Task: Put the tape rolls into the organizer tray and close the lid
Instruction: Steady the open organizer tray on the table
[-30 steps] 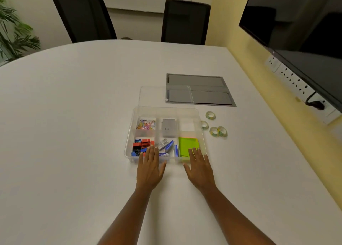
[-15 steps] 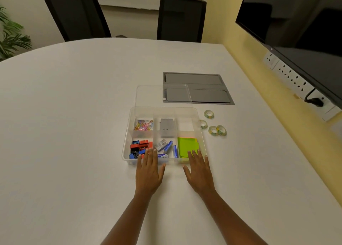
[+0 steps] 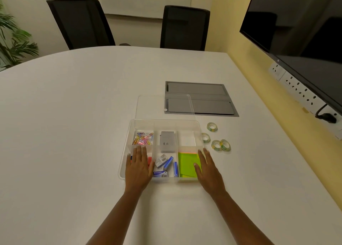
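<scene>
Tape rolls, four of them, lie on the white table (image 3: 74, 115) just right of the clear organizer tray (image 3: 124, 153), none of them inside it. Going from the left of the scene: a green plant (image 3: 13, 37) stands at the far left edge, and two black chairs (image 3: 81, 22) sit behind the table.

The tray is open and split into compartments. Its back left one holds coloured paper clips (image 3: 143, 138). The left hand (image 3: 138, 168) lies flat over the front left compartment, palm down, fingers straight and close together, gripping nothing; something red and blue shows from under it, too hidden to name. The back middle compartment holds a grey box (image 3: 167, 141), and in front of it lie small blue and white packets (image 3: 167, 164). The back right compartment looks bare apart from a pale sheet, and the front right one holds a green pad (image 3: 187, 166). The right hand (image 3: 208, 168) rests palm down over the tray's front right corner, fingers extended and slightly spread, holding nothing, its thumb over the green pad.

The clear lid (image 3: 164, 106) lies flat on the table just behind the tray, overlapping a grey panel (image 3: 201, 98) set in the tabletop.

Right of the tray, one roll (image 3: 205, 138) sits touching or nearly touching the tray's wall, another (image 3: 212, 127) lies further back, and a touching pair (image 3: 220, 145) lies nearest the right hand. A dark screen (image 3: 299, 28) hangs on the yellow wall at far right.
</scene>
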Motion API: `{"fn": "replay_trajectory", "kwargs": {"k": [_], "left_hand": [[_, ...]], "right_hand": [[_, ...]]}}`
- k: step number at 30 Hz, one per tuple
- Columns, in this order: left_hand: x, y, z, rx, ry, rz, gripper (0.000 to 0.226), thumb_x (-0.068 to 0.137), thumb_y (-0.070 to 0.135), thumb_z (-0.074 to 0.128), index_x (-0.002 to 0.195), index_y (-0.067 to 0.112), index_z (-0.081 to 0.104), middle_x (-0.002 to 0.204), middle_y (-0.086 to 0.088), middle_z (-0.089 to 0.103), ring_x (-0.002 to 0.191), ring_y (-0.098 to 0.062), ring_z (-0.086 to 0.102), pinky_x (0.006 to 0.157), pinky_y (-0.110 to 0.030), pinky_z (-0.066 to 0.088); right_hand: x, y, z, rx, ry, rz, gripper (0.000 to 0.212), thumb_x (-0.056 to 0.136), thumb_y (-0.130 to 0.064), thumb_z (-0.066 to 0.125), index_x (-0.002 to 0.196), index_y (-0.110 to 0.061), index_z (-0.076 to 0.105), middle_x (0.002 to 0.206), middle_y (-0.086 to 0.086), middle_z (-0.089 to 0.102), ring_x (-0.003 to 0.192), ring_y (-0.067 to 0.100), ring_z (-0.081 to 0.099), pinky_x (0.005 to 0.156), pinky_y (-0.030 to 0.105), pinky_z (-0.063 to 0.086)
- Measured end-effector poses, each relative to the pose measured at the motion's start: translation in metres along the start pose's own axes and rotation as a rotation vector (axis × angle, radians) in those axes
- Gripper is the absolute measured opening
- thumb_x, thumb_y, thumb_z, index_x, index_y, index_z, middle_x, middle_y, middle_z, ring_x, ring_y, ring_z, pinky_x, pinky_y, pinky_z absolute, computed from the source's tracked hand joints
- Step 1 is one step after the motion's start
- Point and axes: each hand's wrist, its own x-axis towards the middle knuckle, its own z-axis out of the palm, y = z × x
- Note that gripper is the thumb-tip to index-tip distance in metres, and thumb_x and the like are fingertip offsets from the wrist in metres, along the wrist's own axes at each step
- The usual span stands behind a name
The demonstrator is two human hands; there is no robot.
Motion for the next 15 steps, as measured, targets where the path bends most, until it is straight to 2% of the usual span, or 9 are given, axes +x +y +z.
{"fn": "replay_trajectory", "kwargs": {"k": [3, 6, 8, 11, 15], "left_hand": [[0.016, -0.006, -0.004, 0.018, 0.011, -0.058, 0.089, 0.074, 0.058, -0.005, 0.142, 0.005, 0.018, 0.153, -0.020, 0.019, 0.142, -0.033, 0.016, 0.117, -0.047, 0.015], [0.030, -0.013, -0.006, 0.085, -0.023, -0.123, 0.075, 0.083, 0.051, 0.006, 0.143, 0.006, 0.013, 0.154, -0.019, 0.013, 0.144, -0.031, 0.012, 0.117, -0.046, 0.012], [0.038, -0.018, -0.004, 0.108, -0.035, -0.155, 0.065, 0.093, 0.046, 0.022, 0.143, 0.006, 0.011, 0.155, -0.018, 0.010, 0.144, -0.030, 0.010, 0.117, -0.046, 0.013], [0.048, -0.021, -0.004, 0.085, -0.033, -0.201, 0.062, 0.095, 0.037, 0.032, 0.143, 0.004, 0.010, 0.155, -0.018, 0.010, 0.144, -0.030, 0.011, 0.117, -0.044, 0.017], [0.051, -0.018, -0.004, -0.028, -0.011, -0.258, 0.065, 0.093, 0.034, 0.040, 0.142, 0.001, 0.013, 0.154, -0.019, 0.015, 0.142, -0.032, 0.020, 0.114, -0.042, 0.026]], "right_hand": [[0.016, 0.006, -0.004, 0.069, -0.025, 0.060, 0.055, 0.100, -0.029, 0.037, 0.148, -0.013, 0.016, 0.159, 0.006, 0.013, 0.143, 0.020, 0.027, 0.107, 0.030, 0.038], [0.031, 0.010, -0.005, 0.152, -0.061, 0.111, 0.054, 0.100, -0.024, 0.037, 0.147, -0.009, 0.016, 0.158, 0.008, 0.017, 0.142, 0.023, 0.029, 0.108, 0.032, 0.036], [0.040, 0.012, -0.004, 0.195, -0.090, 0.136, 0.052, 0.100, -0.021, 0.036, 0.147, -0.006, 0.016, 0.157, 0.011, 0.019, 0.142, 0.024, 0.028, 0.110, 0.031, 0.033], [0.050, 0.013, -0.004, 0.219, -0.142, 0.170, 0.051, 0.101, -0.017, 0.033, 0.147, -0.007, 0.013, 0.155, 0.013, 0.022, 0.139, 0.027, 0.032, 0.108, 0.034, 0.035], [0.055, 0.015, 0.000, 0.181, -0.154, 0.195, 0.052, 0.101, -0.013, 0.030, 0.148, -0.007, 0.008, 0.151, 0.013, 0.033, 0.125, 0.029, 0.049, 0.095, 0.032, 0.045]]}}
